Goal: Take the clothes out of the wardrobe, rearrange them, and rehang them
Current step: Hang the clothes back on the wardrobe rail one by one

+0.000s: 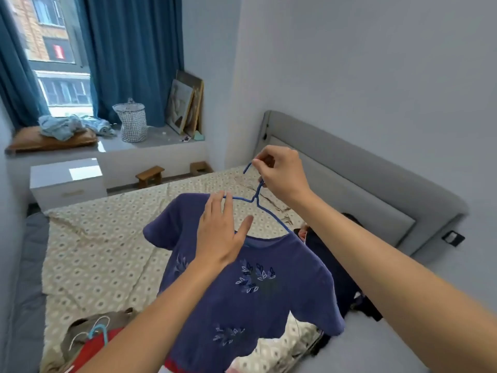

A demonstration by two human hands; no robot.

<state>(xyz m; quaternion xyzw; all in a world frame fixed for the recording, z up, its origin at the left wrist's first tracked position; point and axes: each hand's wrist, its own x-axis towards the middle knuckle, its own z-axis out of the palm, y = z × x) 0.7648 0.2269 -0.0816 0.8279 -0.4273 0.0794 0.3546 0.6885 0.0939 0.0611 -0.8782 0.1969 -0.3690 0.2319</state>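
Two bare hands hold up a dark blue short-sleeved shirt [242,286] on a thin blue wire hanger [255,200] above a bed, seen from the head camera looking down. The right hand [282,176] pinches the hanger's hook between curled fingers and thumb, at the top of the garment. The left hand [223,235] lies flat with fingers straight and slightly spread, touching the shirt's left shoulder and the hanger's arm. The shirt hangs in the air in the middle of the view, its collar pointing up and far, its hem pointing down and near, so its long axis runs from the hook down toward the viewer, tilted a little to the left. Pale embroidered leaves show on its chest and lower front.

Below it lies the bed [102,254], covered by a beige sheet with a small round pattern. A pile of clothes [91,337] with white and light blue hangers rests at the near left corner, and dark clothing [330,265] lies at the right, beside a grey padded headboard [363,184]. A white bedside cabinet [67,181] stands at the far left. Beyond it, a window ledge holds crumpled light blue cloth [70,126], a checked laundry basket [133,119] and framed pictures [185,103] leaning against the wall, with teal curtains [134,55] by the window. Two small wooden stools [150,175] stand on the floor near the far edge of the bed.
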